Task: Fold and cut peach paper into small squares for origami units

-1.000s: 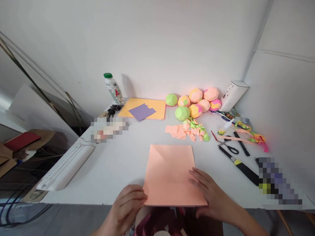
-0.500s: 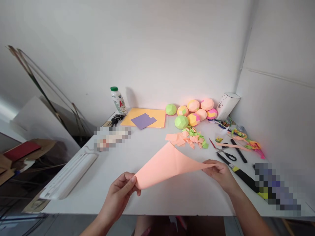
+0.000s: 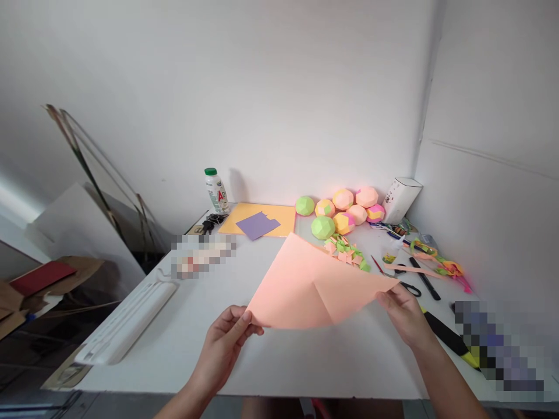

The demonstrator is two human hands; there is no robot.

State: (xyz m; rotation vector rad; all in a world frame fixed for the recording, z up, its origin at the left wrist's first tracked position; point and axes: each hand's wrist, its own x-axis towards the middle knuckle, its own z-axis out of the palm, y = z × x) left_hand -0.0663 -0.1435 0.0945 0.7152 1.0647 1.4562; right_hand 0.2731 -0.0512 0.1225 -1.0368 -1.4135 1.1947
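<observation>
A peach-coloured sheet of paper point(image 3: 292, 285), with a crease near its middle, is held up above the white table point(image 3: 174, 343). My left hand point(image 3: 229, 334) pinches its lower left corner between thumb and fingers. At the right end, my right hand point(image 3: 404, 308) grips the opposite corner. Behind the sheet lie small cut pieces of green and peach paper point(image 3: 349, 254), partly covered by it. Farther back sit several faceted paper balls point(image 3: 343, 222) in green, peach, yellow and pink.
A purple paper piece point(image 3: 257, 226) rests on an orange sheet point(image 3: 286, 224) at the back, beside a white bottle point(image 3: 217, 192). Scissors point(image 3: 410, 289), a black-and-yellow cutter point(image 3: 445, 333) and paper strips point(image 3: 408, 265) lie right. A white device point(image 3: 126, 323) is at left.
The peach sheet has opened out wider and its face has turned more toward me. My right hand has moved to the right, away from my left. The view has tilted up slightly.
</observation>
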